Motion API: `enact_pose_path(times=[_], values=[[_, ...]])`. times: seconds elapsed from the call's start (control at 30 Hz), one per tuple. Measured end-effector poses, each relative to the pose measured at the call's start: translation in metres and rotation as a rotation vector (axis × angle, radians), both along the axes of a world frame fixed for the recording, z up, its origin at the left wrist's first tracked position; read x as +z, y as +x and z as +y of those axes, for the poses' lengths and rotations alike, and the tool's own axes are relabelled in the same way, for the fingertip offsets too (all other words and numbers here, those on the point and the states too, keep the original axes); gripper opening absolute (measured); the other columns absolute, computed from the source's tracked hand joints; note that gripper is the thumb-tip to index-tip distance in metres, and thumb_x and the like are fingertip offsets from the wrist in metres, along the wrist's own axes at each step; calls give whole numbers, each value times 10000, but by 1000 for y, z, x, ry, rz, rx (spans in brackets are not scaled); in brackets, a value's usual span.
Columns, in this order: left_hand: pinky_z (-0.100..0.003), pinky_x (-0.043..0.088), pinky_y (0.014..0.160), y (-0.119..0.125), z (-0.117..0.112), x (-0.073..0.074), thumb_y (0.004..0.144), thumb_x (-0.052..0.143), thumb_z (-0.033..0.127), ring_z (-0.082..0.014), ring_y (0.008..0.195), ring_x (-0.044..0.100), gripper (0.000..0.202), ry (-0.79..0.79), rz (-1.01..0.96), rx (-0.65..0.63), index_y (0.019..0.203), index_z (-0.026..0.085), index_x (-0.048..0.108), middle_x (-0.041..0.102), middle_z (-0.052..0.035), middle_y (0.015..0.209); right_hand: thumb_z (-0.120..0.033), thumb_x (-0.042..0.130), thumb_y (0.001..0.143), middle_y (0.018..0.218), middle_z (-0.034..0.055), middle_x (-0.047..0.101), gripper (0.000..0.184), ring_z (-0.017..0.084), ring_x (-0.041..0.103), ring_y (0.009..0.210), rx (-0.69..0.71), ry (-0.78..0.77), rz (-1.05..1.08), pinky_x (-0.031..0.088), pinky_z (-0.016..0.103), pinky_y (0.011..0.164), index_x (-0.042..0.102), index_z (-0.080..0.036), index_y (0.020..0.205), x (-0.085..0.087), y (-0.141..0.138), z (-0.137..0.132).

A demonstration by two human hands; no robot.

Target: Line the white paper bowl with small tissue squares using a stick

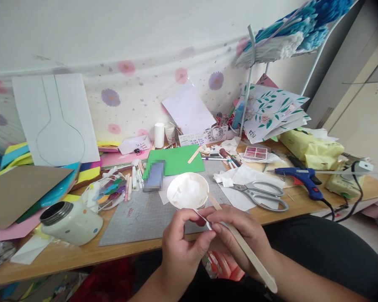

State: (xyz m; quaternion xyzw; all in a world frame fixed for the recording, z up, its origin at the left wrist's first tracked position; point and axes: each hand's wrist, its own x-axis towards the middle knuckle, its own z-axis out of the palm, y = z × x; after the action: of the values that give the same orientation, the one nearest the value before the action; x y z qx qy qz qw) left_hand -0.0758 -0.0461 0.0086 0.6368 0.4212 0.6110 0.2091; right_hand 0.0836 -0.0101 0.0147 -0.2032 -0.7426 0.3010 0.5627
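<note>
My left hand [181, 247] is closed, its thumb and forefinger pinching a small thin white piece [208, 225] whose kind I cannot make out. My right hand [247, 230] meets it there, fingertips touching or very close to the same piece. A long wooden craft stick [255, 261] is also gripped in my right hand, slanting from near the bowl down to the right. Just beyond both hands a white bowl [172, 197] holds white, paste-like stuff. Under the bowl lies a grey cutting mat [135, 222].
Large scissors [255, 193] lie on white paper at right, before a blue hot glue gun [302, 176]. Green card [176, 158] bears another craft stick [194, 155]. Markers [135, 178] lie beside a phone [155, 176]. A pale bottle [77, 222] rests tilted at left.
</note>
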Motion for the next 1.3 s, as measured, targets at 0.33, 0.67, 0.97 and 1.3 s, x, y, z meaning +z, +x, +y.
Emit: enact_pose_path(times=[0.33,0.67,0.97,1.3], values=[[-142,549,702,4,-2,5,855,743,224,-86,741,662,109,-158,-305,-39,890,216,640,671,35,799,-5,612,872,1104,139,803,343,221,789,934,-53,280,-55,637,319,822,655,-220,1136,2,-2,3],[-168,500,756,-2,-1,-6,940,671,266,-98,768,595,59,-287,-402,-95,989,237,661,660,27,852,-58,633,889,1113,91,794,322,219,766,984,-74,53,61,618,340,853,661,-266,1134,7,7,1],[-225,529,777,0,-4,-1,945,657,311,-152,854,653,161,-307,-358,-176,1074,217,673,710,-39,963,-156,760,825,1076,74,778,193,147,715,739,60,-383,173,614,278,677,646,-243,954,12,8,4],[-174,459,573,8,-1,11,883,726,373,-91,618,519,228,-426,-297,-211,809,169,656,593,18,689,-107,679,885,1050,72,776,262,176,758,812,-6,-52,91,630,309,765,666,-262,1096,14,15,1]])
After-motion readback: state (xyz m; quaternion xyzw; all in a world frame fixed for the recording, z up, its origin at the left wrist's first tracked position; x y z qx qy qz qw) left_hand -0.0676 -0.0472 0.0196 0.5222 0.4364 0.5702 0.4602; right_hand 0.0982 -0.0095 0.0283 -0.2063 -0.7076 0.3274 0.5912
